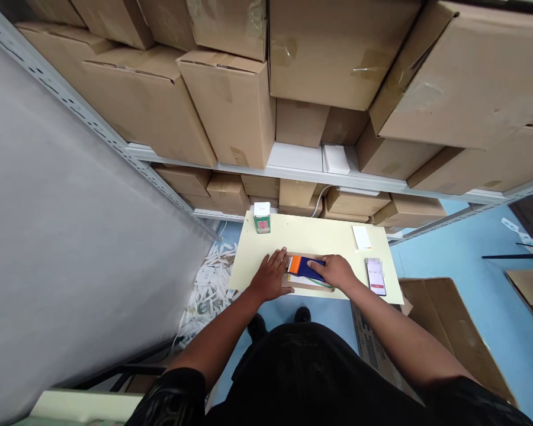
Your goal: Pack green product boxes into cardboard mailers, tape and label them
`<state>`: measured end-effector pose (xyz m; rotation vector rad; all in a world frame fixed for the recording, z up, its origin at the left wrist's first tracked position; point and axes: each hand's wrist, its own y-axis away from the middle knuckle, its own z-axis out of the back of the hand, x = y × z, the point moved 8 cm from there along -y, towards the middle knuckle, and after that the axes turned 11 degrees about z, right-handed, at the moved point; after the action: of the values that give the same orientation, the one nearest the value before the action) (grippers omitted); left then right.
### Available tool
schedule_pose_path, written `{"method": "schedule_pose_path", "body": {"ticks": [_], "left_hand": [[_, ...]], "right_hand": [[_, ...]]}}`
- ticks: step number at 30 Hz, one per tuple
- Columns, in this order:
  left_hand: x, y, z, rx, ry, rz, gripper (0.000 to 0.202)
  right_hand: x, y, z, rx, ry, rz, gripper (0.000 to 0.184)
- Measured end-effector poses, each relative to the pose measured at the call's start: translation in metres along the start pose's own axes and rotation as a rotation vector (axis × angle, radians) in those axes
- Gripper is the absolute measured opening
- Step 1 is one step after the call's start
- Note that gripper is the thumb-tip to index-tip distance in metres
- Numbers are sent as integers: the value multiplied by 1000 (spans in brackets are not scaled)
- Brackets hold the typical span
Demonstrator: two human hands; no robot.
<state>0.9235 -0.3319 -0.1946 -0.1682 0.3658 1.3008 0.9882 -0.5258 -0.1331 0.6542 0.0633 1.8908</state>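
Note:
On the pale yellow table [304,228], my right hand [337,272] grips a flat blue-and-orange item [299,265], thumb on top of its blue end. The orange end points left, and its exact kind is unclear. Beneath it lies a shallow brown cardboard piece [324,289] with something white and a thin green line on it. My left hand [270,277] rests at the left end of the cardboard, fingers stretched out and thumb apart, close to the orange end.
A green-and-white small box [262,218] stands at the back left of the table. A white card [362,237] and a phone [375,276] lie at the right. Shelves with cardboard boxes [226,106] rise behind. White scraps [213,278] cover the floor at left.

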Motion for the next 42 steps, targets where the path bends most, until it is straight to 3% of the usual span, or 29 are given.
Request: {"method": "schedule_pose_path", "body": {"ticks": [3,9,14,20,27,31,37,42], "left_hand": [[4,-13,-7,-24,-100,26,111],[14,-14,-25,62,-181,-24,97],[14,-26,-29,13,-199,-15,100],[13,-51,-40,37,-181,-22,107],[17,-54,-44,26,-173,-32,102],[17,-55,-40,19,-150,-38,100],[17,-55,-39,25,-166,-42,101],[15,-57,-42,46,-172,-54,102]], "right_hand": [[-1,-4,2,-14,-7,3,59],[-2,-17,-7,38,31,51,60],[-11,-29,-6,19,57,60,60],[-28,-38,-6,32,40,-10,62],[-38,-40,4,69,-11,35,67],[-76,-25,24,36,-38,-1,70],[-169,23,59,-4,-40,-88,68],[-216,44,65,43,38,-127,69]]}}
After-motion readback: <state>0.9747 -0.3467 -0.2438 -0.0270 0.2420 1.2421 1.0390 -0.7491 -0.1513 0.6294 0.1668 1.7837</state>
